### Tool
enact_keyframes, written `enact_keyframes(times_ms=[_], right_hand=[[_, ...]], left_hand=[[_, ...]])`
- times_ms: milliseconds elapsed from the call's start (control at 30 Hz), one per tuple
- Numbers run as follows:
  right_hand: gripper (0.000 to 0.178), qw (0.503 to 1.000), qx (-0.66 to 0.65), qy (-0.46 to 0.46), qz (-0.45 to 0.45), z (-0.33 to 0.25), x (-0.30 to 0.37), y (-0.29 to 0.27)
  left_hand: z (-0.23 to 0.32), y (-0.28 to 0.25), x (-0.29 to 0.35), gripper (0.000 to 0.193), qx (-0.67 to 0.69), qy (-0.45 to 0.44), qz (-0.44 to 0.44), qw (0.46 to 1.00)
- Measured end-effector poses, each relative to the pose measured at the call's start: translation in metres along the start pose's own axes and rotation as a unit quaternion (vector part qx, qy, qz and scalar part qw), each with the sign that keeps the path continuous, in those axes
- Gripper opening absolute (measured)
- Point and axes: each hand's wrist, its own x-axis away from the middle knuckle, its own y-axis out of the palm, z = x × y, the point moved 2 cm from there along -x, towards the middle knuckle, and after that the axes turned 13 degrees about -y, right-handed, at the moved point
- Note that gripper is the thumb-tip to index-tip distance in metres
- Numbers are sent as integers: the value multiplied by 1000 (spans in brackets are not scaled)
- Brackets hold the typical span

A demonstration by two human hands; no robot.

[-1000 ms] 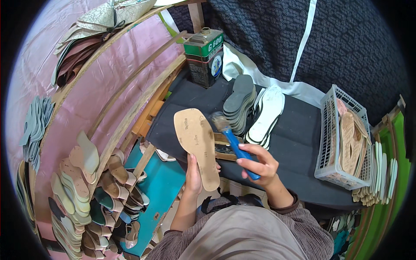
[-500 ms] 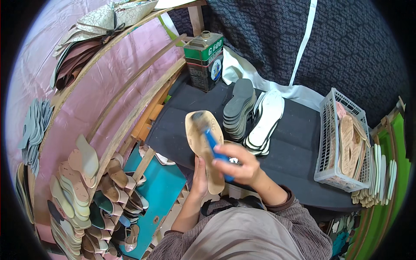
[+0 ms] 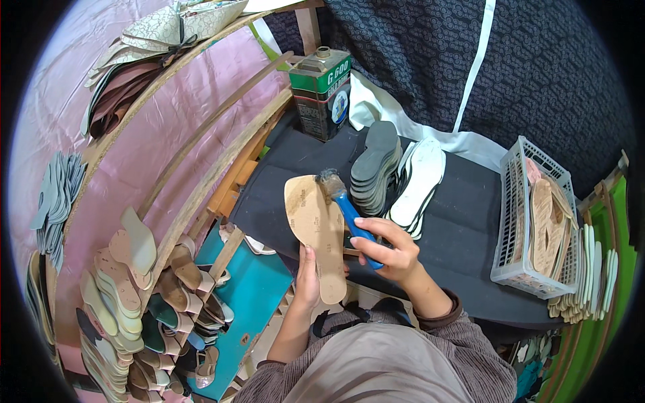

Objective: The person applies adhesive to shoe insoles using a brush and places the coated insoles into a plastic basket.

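My left hand [image 3: 308, 282] grips a tan insole board [image 3: 321, 238] by its narrow middle, thumb along the left edge and fingertips showing past the right one. The wide toe part points away from me and looks darker and wet at its left. In my right hand [image 3: 392, 250] is a brush with a blue handle [image 3: 354, 218], fingers wrapped round it. Its dark, clotted bristles [image 3: 328, 180] lie at the upper right edge of the board. Beyond the brush stand a stack of grey insoles [image 3: 377, 161] and a stack of white, black-edged insoles [image 3: 420, 181].
A green and black metal can [image 3: 321, 101] stands at the back left of the dark-covered table [image 3: 463, 221]. A white plastic basket [image 3: 500, 258] holding tan insole pieces sits at the right. Shoes and soles [image 3: 171, 295] fill a rack at the left.
The brush has moved from the left of the toe part to its upper right edge. My right hand has shifted slightly right with it. The board has turned a little.
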Motion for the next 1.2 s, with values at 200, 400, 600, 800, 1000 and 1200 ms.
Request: enact_keyframes(times_ms=[200,400,600,800,1000,1200], right_hand=[[25,981,-137,-102,-96,-16,3,5],[27,994,-80,-58,-47,-16,9,3],[31,997,-43,-54,-20,-8,9,-4],[26,976,-159,-103,-106,-27,8,-5],[25,981,-146,-88,-90,-31,8,-6],[20,992,-101,-40,-58,-24,6,-16]], left_hand=[[-10,-10,-4,55,6,45,40,998],[-13,-11,-4,58,9,48,66,997],[-2,-1,5,62,55,13,19,998],[3,-1,5,63,37,20,15,999],[-3,-6,3,62,76,35,60,995],[7,0,12,64,63,34,32,997]])
